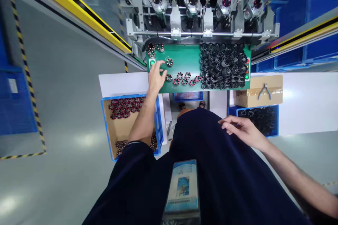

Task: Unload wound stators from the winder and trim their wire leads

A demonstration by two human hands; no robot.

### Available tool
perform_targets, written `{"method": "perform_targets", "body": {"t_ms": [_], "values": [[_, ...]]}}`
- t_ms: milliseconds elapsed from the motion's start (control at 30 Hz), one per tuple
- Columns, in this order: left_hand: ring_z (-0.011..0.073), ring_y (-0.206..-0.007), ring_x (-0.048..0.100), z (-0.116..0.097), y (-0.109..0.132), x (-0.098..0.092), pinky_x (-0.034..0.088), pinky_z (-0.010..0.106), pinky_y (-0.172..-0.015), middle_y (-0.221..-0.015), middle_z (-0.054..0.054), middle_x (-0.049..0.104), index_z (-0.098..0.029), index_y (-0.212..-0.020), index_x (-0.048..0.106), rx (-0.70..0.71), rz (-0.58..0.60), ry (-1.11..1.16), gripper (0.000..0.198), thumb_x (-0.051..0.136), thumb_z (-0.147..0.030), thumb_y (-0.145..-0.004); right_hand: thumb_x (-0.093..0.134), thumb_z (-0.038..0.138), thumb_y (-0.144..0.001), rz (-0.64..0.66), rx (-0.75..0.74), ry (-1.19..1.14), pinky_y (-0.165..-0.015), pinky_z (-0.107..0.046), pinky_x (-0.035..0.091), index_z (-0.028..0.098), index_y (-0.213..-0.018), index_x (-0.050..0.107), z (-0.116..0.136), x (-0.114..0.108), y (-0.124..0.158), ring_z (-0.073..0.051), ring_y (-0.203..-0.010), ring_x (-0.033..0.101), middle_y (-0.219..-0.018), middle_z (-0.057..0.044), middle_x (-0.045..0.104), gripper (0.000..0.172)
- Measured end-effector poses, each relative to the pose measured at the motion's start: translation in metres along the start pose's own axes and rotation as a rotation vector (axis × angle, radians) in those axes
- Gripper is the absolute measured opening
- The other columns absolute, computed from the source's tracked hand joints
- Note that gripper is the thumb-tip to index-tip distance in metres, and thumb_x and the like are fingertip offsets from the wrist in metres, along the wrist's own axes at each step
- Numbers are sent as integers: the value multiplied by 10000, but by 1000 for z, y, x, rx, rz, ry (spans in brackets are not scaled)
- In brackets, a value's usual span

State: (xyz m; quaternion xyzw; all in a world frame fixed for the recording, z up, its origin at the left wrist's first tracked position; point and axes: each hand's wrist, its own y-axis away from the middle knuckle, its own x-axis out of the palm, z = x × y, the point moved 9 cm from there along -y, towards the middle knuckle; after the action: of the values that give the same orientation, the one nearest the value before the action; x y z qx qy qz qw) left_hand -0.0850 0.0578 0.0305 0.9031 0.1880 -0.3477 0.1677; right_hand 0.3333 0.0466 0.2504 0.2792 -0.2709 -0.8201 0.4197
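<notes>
My left hand point(156, 76) reaches forward onto the green work surface point(186, 58), fingers spread, its fingertips at a green lit button point(152, 63) near the left edge. It holds nothing. Copper-wound ring stators point(182, 78) lie in a loose row just right of that hand, and one more point(169, 62) sits above it. My right hand point(241, 128) rests against my dark garment near my lap, fingers loosely curled, empty. A heap of bare dark stator rings point(223, 66) covers the right half of the green surface.
A winding machine with several spindle heads point(192, 1) stands behind the green surface. A blue bin with wound stators point(124, 112) sits lower left, another blue bin of dark rings point(260, 119) lower right. Pliers point(264, 90) lie on a cardboard box. A badge point(182, 186) hangs at my chest.
</notes>
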Motion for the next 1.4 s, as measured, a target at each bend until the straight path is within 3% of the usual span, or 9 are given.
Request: {"method": "perform_targets", "body": {"t_ms": [200,367,467,567,667,767,933,1167,1400], "values": [[343,-1414,739,-18,-49,12,565,550,-1299,-1579,114,754,-219,-1359,802,63,107,-192,248,806,-297,-1123,795,758,-1093,-22,-38,4,-764,-338,671,217,-1117,927,-1,12,6,-185,-793,751,-1101,-112,910,558],[265,-1195,798,-48,-23,-11,672,422,-1033,-1391,123,800,-198,-1166,710,45,14,7,124,768,-277,-1089,694,749,-1161,-50,-77,-45,-812,-359,721,213,-1155,944,4,5,13,-193,-794,791,-1004,-95,892,591],[243,-1045,830,-121,34,-41,626,331,-708,-1304,79,824,-251,-1279,656,234,-63,292,408,890,-362,-964,742,679,-1169,-194,-160,-107,-799,-322,707,236,-1199,926,23,-14,13,-164,-774,779,-972,-53,870,480],[268,-1026,853,-222,105,-77,580,345,-623,-1287,35,856,-334,-1370,662,555,-62,440,633,1020,-474,-868,823,707,-1109,-362,-338,-236,-874,-342,741,289,-1450,820,61,-37,13,-199,-961,826,-1120,-46,866,539],[280,-1111,885,-294,153,-97,682,360,-753,-1360,13,847,-387,-1441,693,635,71,545,610,1032,-434,-936,913,726,-1030,-270,-423,-311,-1043,-423,759,361,-1618,687,99,-41,11,-253,-1179,856,-1292,-54,870,728],[261,-1081,896,-331,175,-108,731,362,-859,-1352,-7,855,-382,-1469,724,632,77,642,613,1051,-380,-951,935,630,-1045,-100,-379,-354,-1074,-490,766,373,-1575,702,121,-41,18,-279,-1162,888,-1241,-41,890,633],[172,-946,894,-355,185,-114,686,269,-700,-1346,17,903,-256,-1518,787,757,-17,792,675,1100,-232,-920,918,627,-1054,-40,-314,-477,-906,-438,808,330,-1448,783,123,-62,36,-266,-1005,907,-1135,-27,894,512],[195,-985,901,-376,193,-105,761,331,-872,-1169,-38,925,-377,-1217,924,754,-92,647,233,988,-236,-1042,1008,558,-987,56,-217,-672,-778,-275,802,266,-1198,846,104,-74,39,-142,-700,838,-923,26,852,394],[160,-946,870,-387,197,-85,713,292,-867,-1058,-48,897,-314,-1082,870,689,-46,417,148,847,-177,-1133,1043,623,-925,-75,-273,-604,-834,-327,820,290,-1243,838,86,-107,45,-195,-831,887,-959,9,862,504]]}}
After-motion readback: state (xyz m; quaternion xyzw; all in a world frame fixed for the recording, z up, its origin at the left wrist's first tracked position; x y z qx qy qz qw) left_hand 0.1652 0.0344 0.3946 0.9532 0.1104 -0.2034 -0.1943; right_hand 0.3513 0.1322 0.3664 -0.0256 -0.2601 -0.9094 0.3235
